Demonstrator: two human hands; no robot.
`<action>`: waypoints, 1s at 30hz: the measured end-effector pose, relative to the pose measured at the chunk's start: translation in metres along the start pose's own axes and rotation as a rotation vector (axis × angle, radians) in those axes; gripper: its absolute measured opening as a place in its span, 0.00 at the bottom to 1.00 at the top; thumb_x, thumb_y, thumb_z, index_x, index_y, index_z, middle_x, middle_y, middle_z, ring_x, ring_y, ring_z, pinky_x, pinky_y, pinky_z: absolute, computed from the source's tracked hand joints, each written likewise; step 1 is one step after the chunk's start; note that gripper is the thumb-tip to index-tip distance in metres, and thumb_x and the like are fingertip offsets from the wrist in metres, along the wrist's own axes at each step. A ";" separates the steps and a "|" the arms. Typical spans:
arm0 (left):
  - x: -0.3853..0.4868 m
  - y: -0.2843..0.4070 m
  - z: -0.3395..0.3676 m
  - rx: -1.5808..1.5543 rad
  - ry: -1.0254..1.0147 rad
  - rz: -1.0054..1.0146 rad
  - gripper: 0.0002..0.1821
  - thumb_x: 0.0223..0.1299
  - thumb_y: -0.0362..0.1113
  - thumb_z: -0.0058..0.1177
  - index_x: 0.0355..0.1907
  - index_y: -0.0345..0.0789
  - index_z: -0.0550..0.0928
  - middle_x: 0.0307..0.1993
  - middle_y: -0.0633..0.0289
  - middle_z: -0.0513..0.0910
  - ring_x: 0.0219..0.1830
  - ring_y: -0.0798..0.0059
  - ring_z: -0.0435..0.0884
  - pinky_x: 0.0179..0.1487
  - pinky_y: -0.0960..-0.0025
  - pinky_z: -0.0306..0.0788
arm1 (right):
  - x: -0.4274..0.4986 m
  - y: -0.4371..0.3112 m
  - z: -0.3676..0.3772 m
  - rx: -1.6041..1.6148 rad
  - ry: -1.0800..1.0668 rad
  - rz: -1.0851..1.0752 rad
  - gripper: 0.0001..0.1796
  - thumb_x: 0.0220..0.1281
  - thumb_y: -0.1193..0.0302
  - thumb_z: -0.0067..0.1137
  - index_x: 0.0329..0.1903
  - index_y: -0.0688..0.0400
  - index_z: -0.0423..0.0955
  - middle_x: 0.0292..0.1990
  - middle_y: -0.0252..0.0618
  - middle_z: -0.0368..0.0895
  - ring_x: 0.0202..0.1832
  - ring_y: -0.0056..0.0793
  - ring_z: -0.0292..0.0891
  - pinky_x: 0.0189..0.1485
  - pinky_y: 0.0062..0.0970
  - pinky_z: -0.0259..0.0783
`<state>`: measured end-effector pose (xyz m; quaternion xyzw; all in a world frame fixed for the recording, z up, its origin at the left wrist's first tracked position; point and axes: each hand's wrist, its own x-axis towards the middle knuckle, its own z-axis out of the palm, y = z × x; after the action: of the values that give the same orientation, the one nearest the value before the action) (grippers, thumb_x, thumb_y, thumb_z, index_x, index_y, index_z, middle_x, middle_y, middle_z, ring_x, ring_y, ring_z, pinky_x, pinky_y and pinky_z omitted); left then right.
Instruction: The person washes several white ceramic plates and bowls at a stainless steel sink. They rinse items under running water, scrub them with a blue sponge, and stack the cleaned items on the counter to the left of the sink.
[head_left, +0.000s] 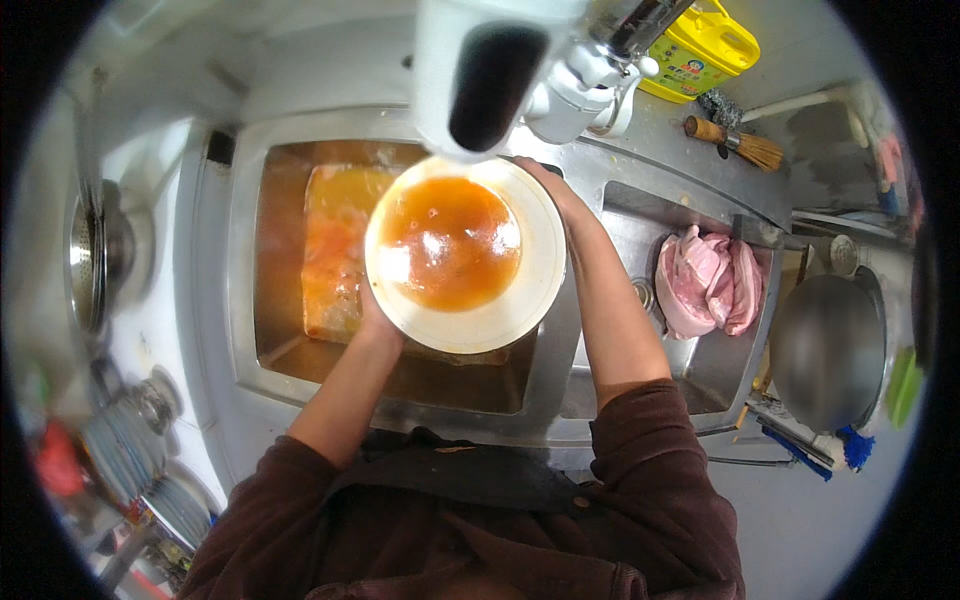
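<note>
Between my two hands is a round white bowl (536, 274) with orange-brown liquid (450, 247) in it, held above a stainless steel sink. My left hand (381, 319) grips its lower left side, most of the fingers hidden under it. On the upper right side my right hand (547, 184) holds the rim, its fingertips partly out of sight. Below the bowl, the left sink basin (307, 391) contains murky brownish liquid and a rectangular thing (337, 247) with orange and yellow patches. Large pieces of raw meat (705, 281) lie in the right basin (697, 375).
A white water heater or tap unit (480, 75) juts out just above the bowl. Behind the right basin are a yellow plastic tub (694, 60), a steel scourer (720, 109) and a bristle brush (739, 142). Stacked plates (127, 450) and a metal strainer (86, 262) are at the left.
</note>
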<state>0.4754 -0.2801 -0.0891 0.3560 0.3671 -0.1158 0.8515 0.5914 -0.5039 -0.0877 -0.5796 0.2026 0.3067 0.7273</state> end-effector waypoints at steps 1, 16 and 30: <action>0.003 -0.003 0.001 -0.015 -0.017 0.009 0.29 0.69 0.54 0.30 0.64 0.36 0.62 0.59 0.56 0.69 0.58 0.65 0.72 0.59 0.63 0.70 | 0.002 0.000 -0.003 0.036 0.002 0.017 0.25 0.67 0.57 0.41 0.50 0.67 0.72 0.43 0.44 0.78 0.42 0.29 0.75 0.46 0.27 0.70; -0.013 0.000 0.010 0.085 -0.005 0.299 0.28 0.67 0.51 0.35 0.63 0.35 0.64 0.59 0.56 0.70 0.59 0.63 0.69 0.63 0.61 0.62 | -0.038 0.009 -0.009 0.108 0.065 -0.304 0.23 0.65 0.63 0.45 0.54 0.67 0.69 0.48 0.42 0.77 0.48 0.27 0.74 0.54 0.25 0.66; -0.031 0.000 0.011 -0.238 -0.024 0.174 0.34 0.67 0.60 0.24 0.65 0.38 0.61 0.64 0.55 0.64 0.65 0.56 0.62 0.67 0.54 0.56 | -0.078 -0.013 0.062 0.018 0.050 -0.575 0.25 0.52 0.75 0.45 0.56 0.70 0.66 0.46 0.55 0.77 0.48 0.40 0.74 0.51 0.27 0.67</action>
<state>0.4595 -0.2897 -0.0620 0.2814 0.3359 -0.0014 0.8989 0.5397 -0.4619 -0.0129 -0.6140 0.0507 0.0718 0.7844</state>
